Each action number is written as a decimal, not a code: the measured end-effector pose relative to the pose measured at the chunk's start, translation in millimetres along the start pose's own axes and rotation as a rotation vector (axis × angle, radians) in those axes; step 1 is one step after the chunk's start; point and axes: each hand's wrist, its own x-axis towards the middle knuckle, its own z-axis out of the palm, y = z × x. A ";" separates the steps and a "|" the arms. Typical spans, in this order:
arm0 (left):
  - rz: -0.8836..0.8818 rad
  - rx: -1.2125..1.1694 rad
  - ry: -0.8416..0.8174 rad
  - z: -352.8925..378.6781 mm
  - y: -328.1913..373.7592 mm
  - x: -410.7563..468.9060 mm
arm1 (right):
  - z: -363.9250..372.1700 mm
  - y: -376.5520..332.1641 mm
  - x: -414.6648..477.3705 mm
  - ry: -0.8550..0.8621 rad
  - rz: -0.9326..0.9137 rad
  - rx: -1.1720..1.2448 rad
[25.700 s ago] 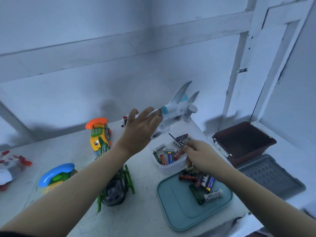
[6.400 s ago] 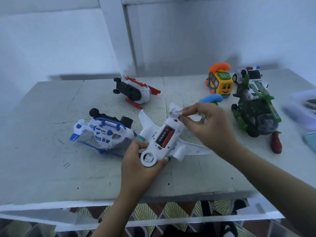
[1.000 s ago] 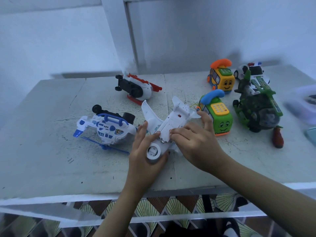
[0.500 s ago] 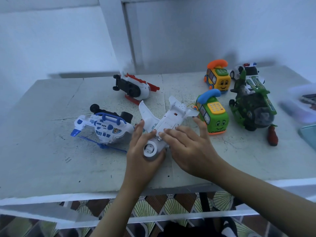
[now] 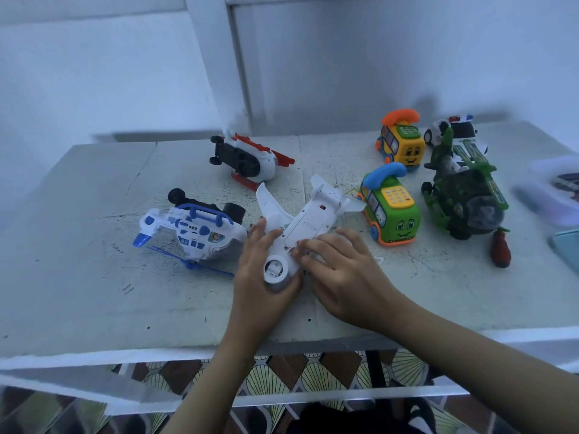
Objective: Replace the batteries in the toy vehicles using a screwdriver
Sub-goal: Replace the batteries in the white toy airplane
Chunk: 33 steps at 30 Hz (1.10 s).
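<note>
At the centre of the frame the white toy plane (image 5: 313, 214) lies belly-up on the desk (image 5: 94, 277); the left hand (image 5: 260, 289) has its grip clasped round the plane's nose; the right hand (image 5: 341, 277) lies flat, grip released, fingertips pressing the belly; the red-handled screwdriver (image 5: 500, 253) lies at right.

White toy plane (image 5: 308, 220) no longer lifted by the left hand (image 5: 260, 286), now belly-up on the table (image 5: 94, 292), red batteries no longer showing, cover (image 5: 305, 228) closed over them, right hand (image 5: 341, 277) now pressing flat at its 5 o'clock
</note>
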 end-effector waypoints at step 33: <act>0.059 0.042 -0.044 -0.1 8.7 -2.1 | -71.8 104.5 -106.5 -0.100 1.215 -0.507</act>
